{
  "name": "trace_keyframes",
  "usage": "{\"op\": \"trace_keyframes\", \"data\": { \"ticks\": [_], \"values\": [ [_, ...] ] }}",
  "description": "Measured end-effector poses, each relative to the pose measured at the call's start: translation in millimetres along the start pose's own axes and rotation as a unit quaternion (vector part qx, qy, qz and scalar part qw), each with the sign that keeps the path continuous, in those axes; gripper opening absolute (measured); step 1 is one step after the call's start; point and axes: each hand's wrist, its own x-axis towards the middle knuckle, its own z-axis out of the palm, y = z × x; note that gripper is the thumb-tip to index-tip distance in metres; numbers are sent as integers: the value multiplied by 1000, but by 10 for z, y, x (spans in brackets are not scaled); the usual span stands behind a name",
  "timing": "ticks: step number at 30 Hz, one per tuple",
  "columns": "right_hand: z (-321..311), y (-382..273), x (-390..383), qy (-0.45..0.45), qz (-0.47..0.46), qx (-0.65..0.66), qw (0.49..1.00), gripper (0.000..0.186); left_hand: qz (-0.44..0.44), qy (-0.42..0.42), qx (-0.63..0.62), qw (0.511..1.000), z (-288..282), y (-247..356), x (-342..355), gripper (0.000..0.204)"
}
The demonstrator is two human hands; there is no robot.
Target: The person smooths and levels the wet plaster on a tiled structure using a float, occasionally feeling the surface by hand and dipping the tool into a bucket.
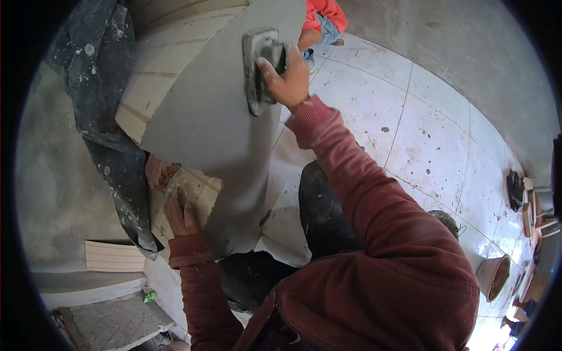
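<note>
My right hand (290, 76) is wrapped round the handle of a mortar-smeared plastering float (253, 73). The float's face lies against a smooth grey plastered surface (199, 111). Lower left, my left hand (182, 217) rests with fingers stretched out on a beige striped panel (202, 190) at the plaster's edge. A rough reddish-brown patch (162, 172) shows just beyond those fingertips. More beige striped panels (167, 61) border the plaster at the upper left.
A dark, plaster-spotted cloth (99, 76) hangs along the left. Another person in a red top (325, 11) is partly visible at the far edge. White floor tiles (374, 88) carry scattered mortar bits. At right stand a bucket (493, 278) and wood pieces (534, 213).
</note>
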Motion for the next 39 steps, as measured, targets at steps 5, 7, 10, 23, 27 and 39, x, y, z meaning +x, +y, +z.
{"op": "trace_keyframes", "data": {
  "ticks": [5,7,10,23,27,39],
  "values": [
    [43,-106,-388,-27,-73,24,997,42,-9,-10,-8,1000,-66,24,10,52],
    [6,57,-279,-41,-53,25,997,41,-26,-2,6,1000,-44,41,-13,52],
    [38,60,78,12,59,53,997,40,-14,18,12,1000,25,-47,24,52],
    [22,229,-1328,-71,237,83,965,47,30,20,74,997,68,-156,7,46],
    [190,-208,-1358,21,4,12,1000,39,110,14,49,993,48,-278,46,45],
    [203,-21,-1330,-36,86,-37,995,51,116,48,59,990,115,-361,23,43]
  ]
}}
